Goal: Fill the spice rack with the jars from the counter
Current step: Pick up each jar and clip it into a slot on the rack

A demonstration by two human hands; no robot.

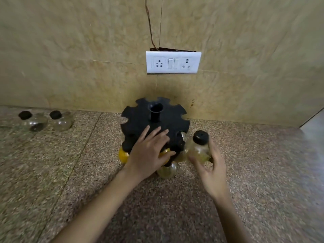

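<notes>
A black round spice rack (140, 118) with notched edges and a centre tube stands on the speckled counter by the wall. My left hand (149, 153) lies flat on its top disc, fingers spread. My right hand (212, 171) grips a clear jar with a black cap (199, 148), holding it upright against the rack's right side. Jars with yellow contents (123, 156) hang in the rack's lower slots, and a paler one (167, 171) sits at the front. Two more black-capped clear jars (36, 122) (61, 121) stand on the counter at far left.
The tiled wall rises close behind the rack, with a white socket and switch plate (173, 62) above it. The stone counter (87, 172) spreads left and toward me. A steel surface edge (313, 123) shows at far right.
</notes>
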